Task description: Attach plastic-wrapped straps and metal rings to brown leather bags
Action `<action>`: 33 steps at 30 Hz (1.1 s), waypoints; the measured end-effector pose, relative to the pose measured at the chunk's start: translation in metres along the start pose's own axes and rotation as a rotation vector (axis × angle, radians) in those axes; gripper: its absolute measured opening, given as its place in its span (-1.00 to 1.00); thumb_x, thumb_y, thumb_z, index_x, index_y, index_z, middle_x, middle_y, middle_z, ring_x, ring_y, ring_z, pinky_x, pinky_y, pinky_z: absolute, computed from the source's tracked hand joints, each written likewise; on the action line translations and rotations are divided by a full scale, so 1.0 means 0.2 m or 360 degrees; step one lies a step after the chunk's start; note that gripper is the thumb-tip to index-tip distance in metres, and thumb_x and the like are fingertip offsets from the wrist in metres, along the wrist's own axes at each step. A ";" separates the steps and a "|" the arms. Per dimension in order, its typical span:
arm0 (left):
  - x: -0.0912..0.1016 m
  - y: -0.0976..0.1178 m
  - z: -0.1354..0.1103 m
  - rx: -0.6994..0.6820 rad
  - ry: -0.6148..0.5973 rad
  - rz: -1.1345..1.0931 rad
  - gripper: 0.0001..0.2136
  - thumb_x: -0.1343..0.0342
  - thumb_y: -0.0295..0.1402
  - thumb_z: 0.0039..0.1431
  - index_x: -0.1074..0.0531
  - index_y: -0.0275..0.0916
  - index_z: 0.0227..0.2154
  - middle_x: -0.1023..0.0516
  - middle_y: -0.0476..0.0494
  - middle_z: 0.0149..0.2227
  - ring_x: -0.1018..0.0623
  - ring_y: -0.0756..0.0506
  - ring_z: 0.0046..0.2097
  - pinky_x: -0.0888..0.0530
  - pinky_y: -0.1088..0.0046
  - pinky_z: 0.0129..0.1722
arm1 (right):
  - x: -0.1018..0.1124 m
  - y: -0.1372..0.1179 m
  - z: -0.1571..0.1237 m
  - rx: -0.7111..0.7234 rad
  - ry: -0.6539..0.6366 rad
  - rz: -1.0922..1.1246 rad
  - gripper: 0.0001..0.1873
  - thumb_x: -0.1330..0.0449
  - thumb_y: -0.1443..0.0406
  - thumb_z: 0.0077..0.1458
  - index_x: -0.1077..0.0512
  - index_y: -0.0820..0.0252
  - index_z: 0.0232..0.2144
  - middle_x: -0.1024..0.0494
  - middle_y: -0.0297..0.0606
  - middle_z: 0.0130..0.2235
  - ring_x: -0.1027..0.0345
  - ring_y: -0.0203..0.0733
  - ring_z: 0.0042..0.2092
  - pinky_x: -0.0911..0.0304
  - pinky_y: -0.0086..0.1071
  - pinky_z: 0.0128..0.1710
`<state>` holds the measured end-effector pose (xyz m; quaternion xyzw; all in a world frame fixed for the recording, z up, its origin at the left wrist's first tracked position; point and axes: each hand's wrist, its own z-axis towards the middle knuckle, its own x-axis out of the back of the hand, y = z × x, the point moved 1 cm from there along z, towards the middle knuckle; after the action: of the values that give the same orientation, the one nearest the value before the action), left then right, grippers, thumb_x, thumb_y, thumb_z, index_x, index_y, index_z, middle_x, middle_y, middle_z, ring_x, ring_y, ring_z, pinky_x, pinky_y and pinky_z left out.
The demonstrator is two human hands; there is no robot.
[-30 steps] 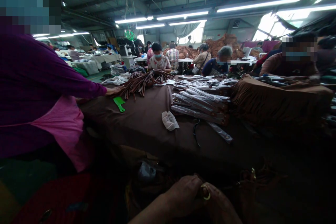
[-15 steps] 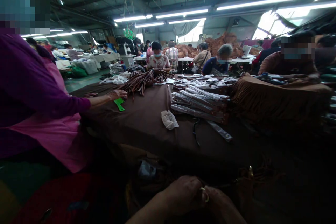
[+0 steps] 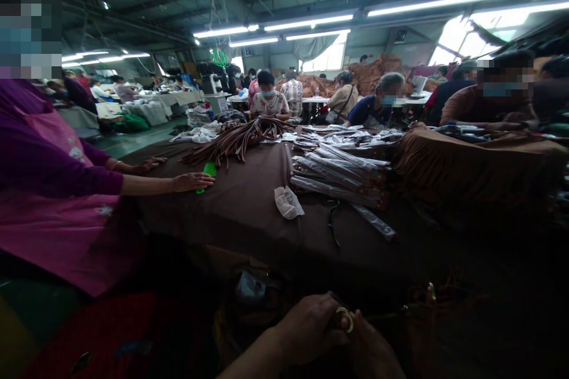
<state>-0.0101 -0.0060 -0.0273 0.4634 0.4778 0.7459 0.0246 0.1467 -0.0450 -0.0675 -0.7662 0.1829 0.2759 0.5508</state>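
Low in the frame, my left hand (image 3: 309,324) is closed with its fingers around a gold-coloured metal ring (image 3: 349,320). My right hand (image 3: 373,346) meets it from the right, fingertips pressed together at the ring's edge. What else the right fingers pinch is lost in the dark. Right of my hands, another gold-coloured metal fitting (image 3: 431,292) lies by dark brown fringe (image 3: 457,293). Beyond is a table under brown cloth (image 3: 240,213), with a crumpled white wrapper (image 3: 288,202) and a thin black strip (image 3: 331,225) on it.
At left, a co-worker's hand (image 3: 193,182) rests on a green comb (image 3: 210,170) beside brown leather fringe (image 3: 240,139). Plastic-wrapped straps (image 3: 333,172) are heaped mid-table. A fringed brown piece (image 3: 475,154) hangs at right. Several people sit behind the table.
My hands stay together, shifted slightly, and more of the ring shows. The co-worker at left has leaned back, and that person's hand has come down onto the comb, which has turned and moved.
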 end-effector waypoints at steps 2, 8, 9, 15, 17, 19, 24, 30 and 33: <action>0.02 0.02 0.00 -0.0017 -0.0045 0.0064 -0.78 -0.09 -0.17 0.25 -0.32 -0.20 -0.18 -0.48 -0.09 -0.16 -0.48 -0.06 -0.16 -0.35 0.51 -0.19 | 0.02 0.01 0.02 -0.0031 0.0050 -0.0001 -0.64 -0.46 -0.01 -0.19 -0.62 0.12 -0.45 -0.59 -0.22 -0.39 -0.46 -0.05 -0.28 -0.39 -0.22 -0.18; 0.03 0.03 0.01 0.0048 -0.0161 0.0303 -0.78 -0.11 -0.17 0.22 -0.30 -0.19 -0.21 -0.51 -0.06 -0.20 -0.52 -0.08 -0.20 -0.33 0.51 -0.28 | 0.10 0.02 0.05 -0.0129 0.0099 0.0000 -0.64 -0.53 0.09 -0.29 -0.53 0.20 -0.59 -0.51 -0.31 -0.52 -0.36 -0.23 -0.46 -0.32 -0.36 -0.40; 0.03 0.03 0.01 0.0064 -0.0174 0.0330 -0.77 -0.12 -0.17 0.21 -0.30 -0.19 -0.22 -0.51 -0.06 -0.21 -0.53 -0.09 -0.21 -0.33 0.51 -0.30 | 0.12 0.02 0.06 -0.0153 0.0087 0.0001 -0.64 -0.53 0.10 -0.29 -0.53 0.22 -0.59 -0.49 -0.32 -0.54 -0.33 -0.26 -0.48 -0.28 -0.40 -0.44; 0.02 0.01 0.02 0.0049 -0.0212 0.0360 -0.76 -0.08 -0.13 0.24 -0.30 -0.20 -0.24 -0.52 -0.05 -0.22 -0.54 -0.07 -0.24 -0.30 0.53 -0.35 | 0.17 0.04 0.05 -0.0263 0.0075 0.0029 -0.60 -0.51 0.07 -0.24 -0.51 0.27 -0.56 -0.46 -0.35 -0.56 -0.33 -0.33 -0.49 -0.24 -0.47 -0.44; 0.01 0.00 0.02 0.0084 -0.0243 0.0372 -0.75 -0.09 -0.12 0.22 -0.31 -0.20 -0.25 -0.53 -0.05 -0.23 -0.55 -0.08 -0.24 -0.29 0.53 -0.37 | 0.19 0.05 0.05 -0.0295 0.0078 0.0010 -0.58 -0.51 0.05 -0.24 -0.50 0.27 -0.56 -0.46 -0.34 -0.55 -0.35 -0.31 -0.47 -0.26 -0.44 -0.40; 0.01 0.00 0.02 0.0122 -0.0261 0.0357 -0.76 -0.10 -0.13 0.21 -0.32 -0.20 -0.25 -0.53 -0.05 -0.24 -0.54 -0.09 -0.24 -0.30 0.53 -0.36 | 0.19 0.05 0.05 -0.0313 0.0076 -0.0013 -0.57 -0.50 0.03 -0.23 -0.50 0.27 -0.55 -0.47 -0.34 -0.54 -0.35 -0.30 -0.46 -0.28 -0.42 -0.38; 0.07 0.01 0.03 0.0079 -0.0156 0.0002 -0.78 -0.07 -0.16 0.24 -0.36 -0.19 -0.18 -0.52 -0.02 -0.21 -0.51 -0.03 -0.21 -0.33 0.57 -0.28 | 0.15 0.03 0.06 -0.0243 -0.0013 -0.0044 -0.56 -0.47 -0.01 -0.19 -0.50 0.24 -0.54 -0.47 -0.35 -0.54 -0.35 -0.27 -0.45 -0.24 -0.44 -0.41; 0.13 0.01 0.04 0.0175 -0.0291 -0.0207 -0.75 -0.19 -0.15 0.12 -0.41 -0.16 -0.20 -0.51 0.05 -0.26 -0.49 0.00 -0.28 -0.32 0.60 -0.36 | 0.04 -0.19 0.04 -0.0121 -0.0245 -0.0629 -0.57 -0.30 -0.06 0.02 -0.58 0.20 -0.44 -0.52 -0.09 -0.04 -0.31 0.09 0.07 -0.24 -0.18 -0.01; 0.13 0.00 0.05 0.0191 -0.0428 -0.0037 -0.77 -0.25 -0.17 0.03 -0.45 -0.16 -0.31 -0.47 0.05 -0.37 -0.46 -0.02 -0.35 -0.25 0.58 -0.45 | 0.03 -0.28 0.03 -0.0095 -0.0423 -0.1019 -0.56 -0.27 -0.07 0.04 -0.60 0.19 -0.47 -0.45 -0.03 0.08 -0.02 0.18 0.28 -0.13 -0.10 0.12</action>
<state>-0.0181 0.0131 -0.0083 0.5541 0.5192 0.6470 0.0693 0.1833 -0.0200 -0.0316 -0.7578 -0.1483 0.1918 0.6058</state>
